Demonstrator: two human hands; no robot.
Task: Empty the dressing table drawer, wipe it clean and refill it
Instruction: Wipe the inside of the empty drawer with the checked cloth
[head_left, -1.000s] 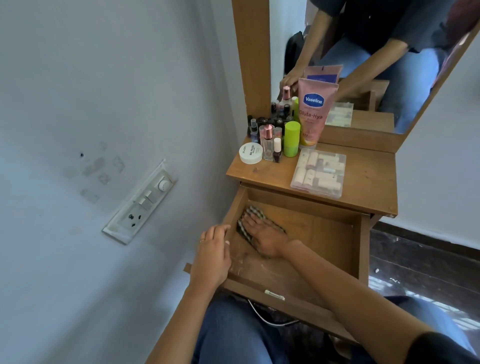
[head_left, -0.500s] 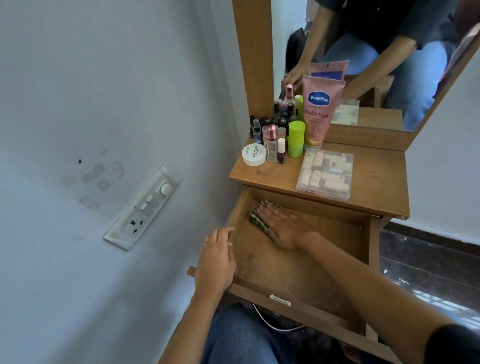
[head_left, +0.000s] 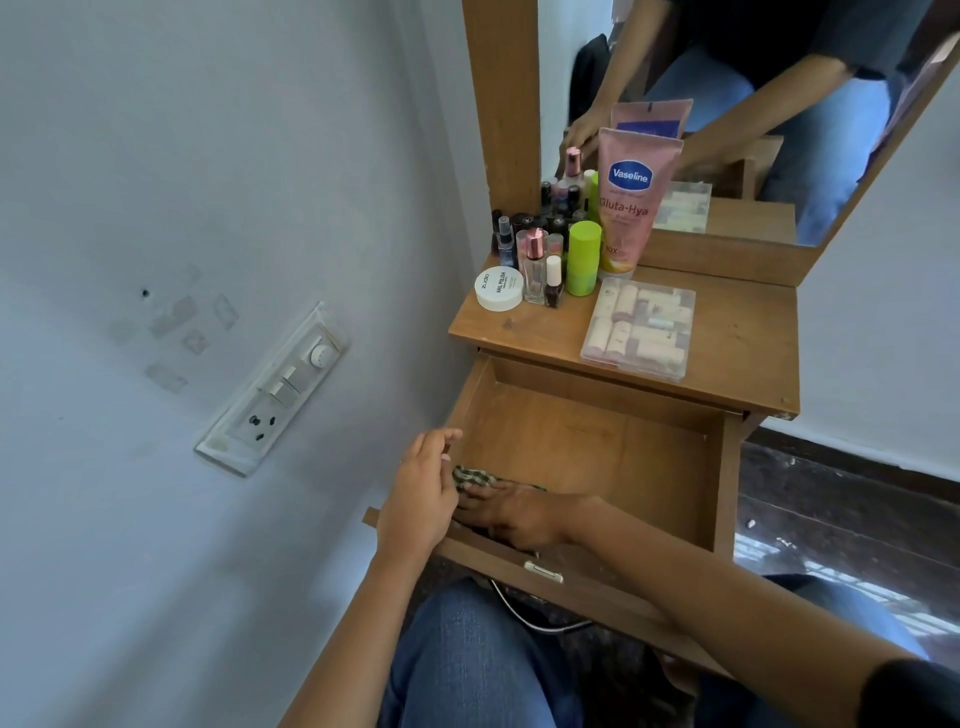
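The wooden drawer (head_left: 597, 447) is pulled out and holds only a checked cloth (head_left: 472, 477) in its near left corner. My right hand (head_left: 511, 514) lies flat on the cloth and presses it against the drawer floor. On the drawer's left side wall rests my left hand (head_left: 421, 493), fingers loosely curved over the edge. The tabletop (head_left: 737, 332) carries the drawer's contents: a pink Vaseline tube (head_left: 631, 202), a green bottle (head_left: 583, 258), a white jar (head_left: 498, 288), several small bottles (head_left: 540, 260) and a clear box of tubes (head_left: 640, 327).
A mirror (head_left: 727, 104) in a wooden frame stands behind the tabletop. A wall with a switch and socket panel (head_left: 275, 389) is close on the left. Dark floor (head_left: 841, 509) lies to the right, and my knees in jeans (head_left: 467, 660) are under the drawer front.
My right hand has dragged the cloth from the far left part of the drawer back to the near left corner. My left hand stays on the drawer's side.
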